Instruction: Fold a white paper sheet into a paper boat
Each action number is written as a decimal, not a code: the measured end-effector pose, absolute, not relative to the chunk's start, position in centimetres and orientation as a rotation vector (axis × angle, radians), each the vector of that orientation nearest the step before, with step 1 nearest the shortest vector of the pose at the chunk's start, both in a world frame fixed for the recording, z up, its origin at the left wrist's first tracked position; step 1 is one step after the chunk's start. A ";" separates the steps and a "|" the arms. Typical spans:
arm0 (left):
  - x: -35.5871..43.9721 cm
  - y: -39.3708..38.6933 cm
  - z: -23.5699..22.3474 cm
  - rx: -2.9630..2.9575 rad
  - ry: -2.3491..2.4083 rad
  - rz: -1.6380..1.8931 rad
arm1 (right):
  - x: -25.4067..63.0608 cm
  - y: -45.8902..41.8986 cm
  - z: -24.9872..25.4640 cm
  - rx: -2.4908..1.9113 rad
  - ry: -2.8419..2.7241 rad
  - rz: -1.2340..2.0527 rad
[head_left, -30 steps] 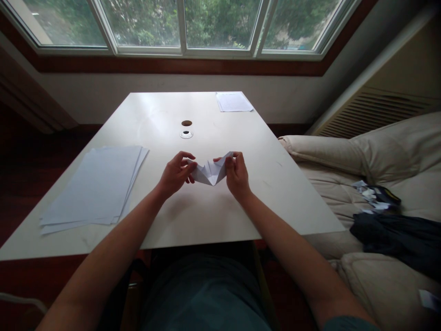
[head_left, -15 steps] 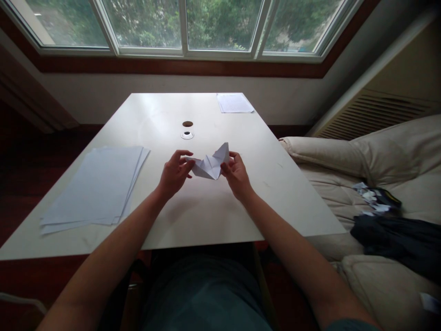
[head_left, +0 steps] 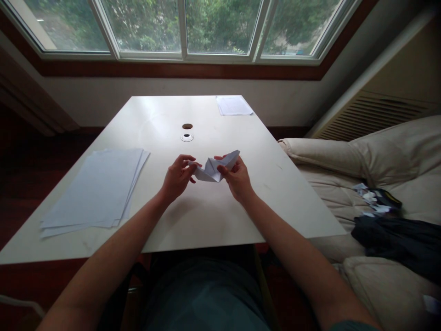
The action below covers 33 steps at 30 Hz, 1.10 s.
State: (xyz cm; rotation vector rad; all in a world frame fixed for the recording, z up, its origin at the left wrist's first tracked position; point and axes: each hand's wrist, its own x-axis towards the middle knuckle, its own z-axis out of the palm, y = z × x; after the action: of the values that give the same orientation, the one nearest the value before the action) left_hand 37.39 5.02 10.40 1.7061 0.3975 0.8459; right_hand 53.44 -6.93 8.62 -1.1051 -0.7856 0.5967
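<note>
1. The person's left hand [head_left: 178,178] holds a narrow pinch on the left tip of a small, boat-shaped piece of folded white paper [head_left: 210,171], with the thumb and curled fingers closed around that tip.
2. The right hand [head_left: 237,177] is also narrow and holding, its thumb and first 2 fingers gripping the paper's raised right side. Neither hand is wide open.
3. The folded paper is held in the air between both hands, above the middle of a white rectangular worktop [head_left: 206,220], well in from both side edges. Its pointed underside is not touching the surface.
4. Pinching close to the creases looks like the right way to work here: the hands control the paper at 2 ends, and light, even pressure should avoid crushing its sharp folds. Keeping both wrists low and steady helps hold the shape level.
5. A loose stack of white paper sheets [head_left: 96,188] lies near the worktop's left edge. A smaller pile of white sheets [head_left: 233,105] sits at the far edge, right of centre. A round dark hole [head_left: 187,126] and a small round metal-rimmed opening [head_left: 187,137] are in the worktop's far half.
6. Beyond the right edge, a cream padded sofa [head_left: 389,184] carries a crumpled dark cloth [head_left: 392,243].
</note>
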 end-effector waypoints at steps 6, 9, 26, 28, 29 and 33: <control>36.9 4.7 11.2 1.751 0.365 0.770 | 53.3 -7.1 8.9 -1.153 -0.831 0.501; 36.9 4.5 11.5 1.798 0.413 0.729 | 53.1 -7.2 9.1 -1.159 -0.886 0.498; 37.7 3.7 10.6 1.896 0.389 0.735 | 53.0 -7.5 8.3 -1.360 -1.032 0.364; 37.8 3.7 10.5 1.826 0.388 0.723 | 53.1 -7.5 8.2 -1.343 -1.038 0.382; 37.9 3.8 10.4 1.794 0.390 0.716 | 53.2 -7.5 8.2 -1.323 -1.049 0.398; 37.9 4.2 10.5 1.638 0.375 0.660 | 53.3 -7.4 8.6 -1.160 -1.127 0.509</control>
State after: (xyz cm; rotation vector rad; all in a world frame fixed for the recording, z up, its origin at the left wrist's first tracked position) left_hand 37.86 4.21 10.50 1.6383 0.3753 0.6598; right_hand 53.28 -7.43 8.61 -1.1603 -1.1269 0.5085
